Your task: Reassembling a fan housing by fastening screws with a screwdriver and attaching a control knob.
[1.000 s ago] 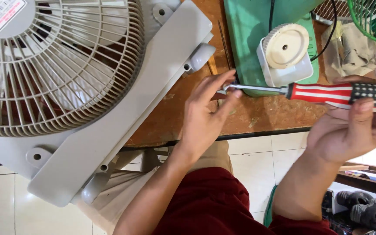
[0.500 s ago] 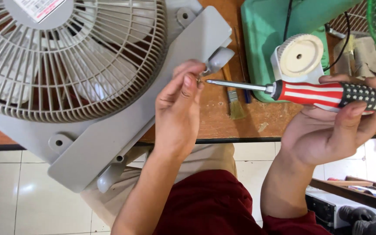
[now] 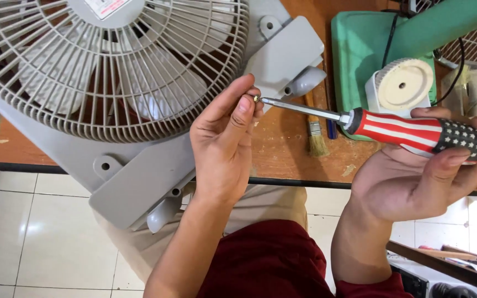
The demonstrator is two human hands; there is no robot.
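Observation:
A grey box fan point(image 3: 139, 94) lies flat on the wooden bench, its round grille facing up and one corner hanging over the bench edge. My left hand point(image 3: 224, 138) pinches a small brass screw point(image 3: 256, 99) between thumb and fingertips, just off the fan's right corner. My right hand point(image 3: 415, 176) grips a screwdriver point(image 3: 415, 132) with a red, white and dark striped handle. Its metal shaft points left and the tip meets the screw at my left fingertips.
A small paintbrush point(image 3: 317, 135) lies on the wooden bench point(image 3: 288, 160) under the screwdriver shaft. A green fan base point(image 3: 360, 60) with a white round knob part point(image 3: 401, 85) sits at the upper right. White floor tiles point(image 3: 45, 232) lie below the bench edge.
My left hand rose toward the fan's corner and closed its fingers on the screw. The screwdriver tip followed it leftward. The view shifted so the fan sits lower and further right.

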